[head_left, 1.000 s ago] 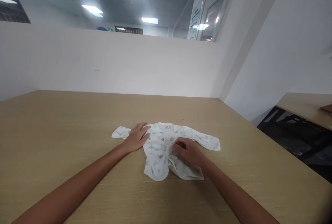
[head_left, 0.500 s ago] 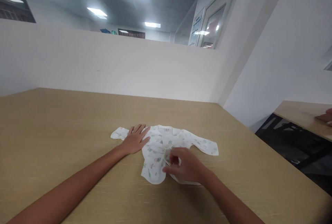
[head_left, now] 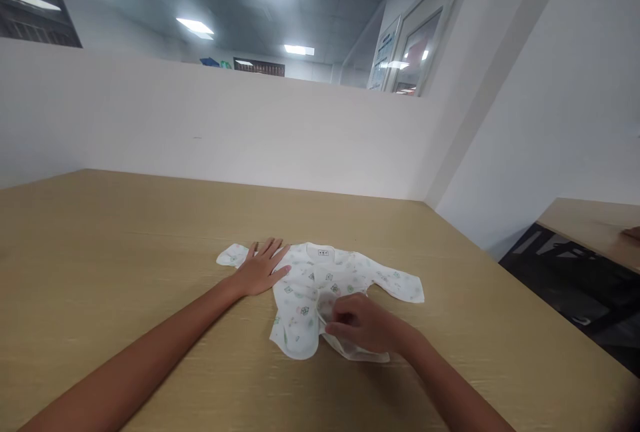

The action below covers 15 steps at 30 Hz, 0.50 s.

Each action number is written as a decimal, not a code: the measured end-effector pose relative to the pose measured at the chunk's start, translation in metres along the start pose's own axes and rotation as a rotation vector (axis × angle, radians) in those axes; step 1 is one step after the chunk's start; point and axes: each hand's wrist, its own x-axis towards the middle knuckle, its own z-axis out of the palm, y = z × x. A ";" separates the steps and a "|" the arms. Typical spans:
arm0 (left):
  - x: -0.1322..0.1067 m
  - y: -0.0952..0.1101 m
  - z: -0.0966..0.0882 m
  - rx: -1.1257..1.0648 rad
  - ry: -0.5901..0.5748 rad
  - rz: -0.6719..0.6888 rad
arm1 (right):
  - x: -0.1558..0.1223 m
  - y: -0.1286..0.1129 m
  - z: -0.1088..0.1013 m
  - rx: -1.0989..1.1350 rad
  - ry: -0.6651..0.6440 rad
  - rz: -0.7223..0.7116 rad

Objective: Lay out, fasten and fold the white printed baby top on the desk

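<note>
A small white baby shirt (head_left: 300,312) with a pale green and pink print lies spread on the wooden table, neck away from me and sleeves out to both sides. My left hand (head_left: 263,271) rests flat, fingers spread, over the shoulder and sleeve on the left. Over the lower right front is my right hand (head_left: 357,322), its fingers curled in a pinch on the front flap. That flap is partly raised, opening a gap along the middle of the shirt. Exactly where the fingertips meet the cloth is hidden.
The wooden table (head_left: 150,232) runs back to a low white partition (head_left: 250,132). A white wall (head_left: 500,119) stands to the right. Beyond it is another table (head_left: 590,225) with a dark frame, and part of a person's hand (head_left: 633,233) shows at its edge.
My right hand has shifted slightly right and toward me along the shirt's front flap. My left hand stays flat on the shoulder. The whole view has turned slightly.
</note>
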 end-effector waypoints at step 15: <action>0.000 0.002 -0.003 -0.073 0.022 0.003 | -0.002 0.002 0.002 -0.176 0.249 -0.074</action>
